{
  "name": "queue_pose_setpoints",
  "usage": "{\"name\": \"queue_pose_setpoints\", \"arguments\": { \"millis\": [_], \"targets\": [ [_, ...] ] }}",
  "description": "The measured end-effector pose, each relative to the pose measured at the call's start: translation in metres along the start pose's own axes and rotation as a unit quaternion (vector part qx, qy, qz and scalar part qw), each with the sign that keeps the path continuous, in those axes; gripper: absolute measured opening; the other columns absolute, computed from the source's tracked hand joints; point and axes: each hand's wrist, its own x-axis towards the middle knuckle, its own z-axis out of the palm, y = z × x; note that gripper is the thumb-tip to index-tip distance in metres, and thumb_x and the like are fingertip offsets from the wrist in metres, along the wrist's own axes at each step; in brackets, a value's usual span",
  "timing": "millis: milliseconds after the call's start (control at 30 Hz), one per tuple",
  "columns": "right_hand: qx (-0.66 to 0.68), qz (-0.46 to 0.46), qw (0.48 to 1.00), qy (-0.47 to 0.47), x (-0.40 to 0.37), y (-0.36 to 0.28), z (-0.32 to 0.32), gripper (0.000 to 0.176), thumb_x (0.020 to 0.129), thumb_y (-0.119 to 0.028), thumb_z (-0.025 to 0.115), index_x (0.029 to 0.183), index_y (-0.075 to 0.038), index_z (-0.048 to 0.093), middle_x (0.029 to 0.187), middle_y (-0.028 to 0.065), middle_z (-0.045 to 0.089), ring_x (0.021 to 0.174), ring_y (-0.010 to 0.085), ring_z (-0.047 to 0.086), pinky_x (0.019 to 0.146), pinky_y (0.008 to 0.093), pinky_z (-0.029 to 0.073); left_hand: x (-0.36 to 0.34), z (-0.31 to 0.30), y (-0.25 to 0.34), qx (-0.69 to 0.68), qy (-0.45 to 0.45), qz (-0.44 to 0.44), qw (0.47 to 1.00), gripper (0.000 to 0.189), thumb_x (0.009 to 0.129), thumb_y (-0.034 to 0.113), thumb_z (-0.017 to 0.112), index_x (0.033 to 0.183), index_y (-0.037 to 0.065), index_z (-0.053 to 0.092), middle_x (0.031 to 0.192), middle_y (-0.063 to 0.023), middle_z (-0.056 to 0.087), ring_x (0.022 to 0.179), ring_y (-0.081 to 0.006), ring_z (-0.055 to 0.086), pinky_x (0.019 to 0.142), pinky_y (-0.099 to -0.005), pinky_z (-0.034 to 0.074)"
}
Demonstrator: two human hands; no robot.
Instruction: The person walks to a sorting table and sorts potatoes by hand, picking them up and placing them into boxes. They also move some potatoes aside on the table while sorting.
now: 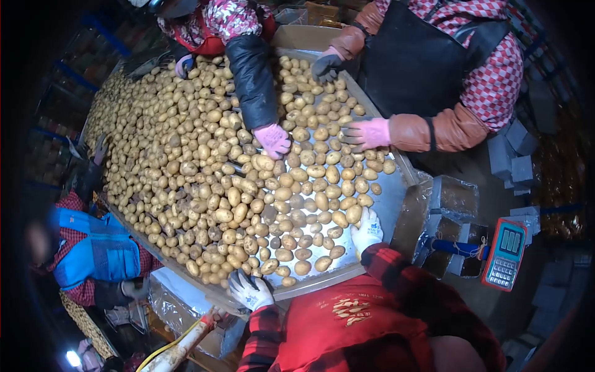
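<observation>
Potatoes point(198, 161) cover a metal sorting table point(387, 204), packed densely on the left and spread thinner at the right. My left hand point(249, 291), in a white glove with grey fingertips, rests at the near rim with its fingers spread against the potatoes' edge; nothing is held in it. My right hand point(367, 230), in a similar white glove, lies on the bare metal beside the rightmost potatoes, its fingers extended and touching or nearly touching one.
Co-workers' gloved hands reach over the potatoes: pink gloves point(273, 141) point(367, 133) and a grey one point(326, 65). A person in a blue vest point(99, 248) stands left. A red-framed scale display point(505, 254) and lined boxes point(454, 195) stand right.
</observation>
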Motion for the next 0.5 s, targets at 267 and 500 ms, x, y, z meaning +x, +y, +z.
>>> {"name": "queue_pose_setpoints", "arguments": {
  "millis": [267,500],
  "targets": [
    [0.662,0.232,0.702,-0.122,-0.014,0.041,-0.076,0.048,0.099,-0.019,0.065,0.144,-0.008,0.055,0.136,0.0118,0.061,0.123,0.0303,0.060,0.108,0.0428,0.048,0.029,-0.017,0.027,-0.058,-0.072,0.009,0.996,0.070,0.086,0.031,0.071,0.149,0.008,0.049,0.162,-0.0250,0.034,0.147,-0.0492,0.031,0.121,-0.0642,0.023],
    [0.728,0.277,0.566,-0.269,0.018,0.055,-0.032,0.056,0.109,-0.054,0.036,0.153,-0.019,0.044,0.147,0.0033,0.055,0.132,0.0308,0.055,0.110,0.0563,0.046,0.041,-0.003,0.066,-0.031,-0.141,0.031,0.989,0.100,0.077,0.045,0.081,0.159,0.010,0.036,0.167,-0.0284,0.020,0.152,-0.0587,0.011,0.121,-0.0717,0.014]
  ]
}}
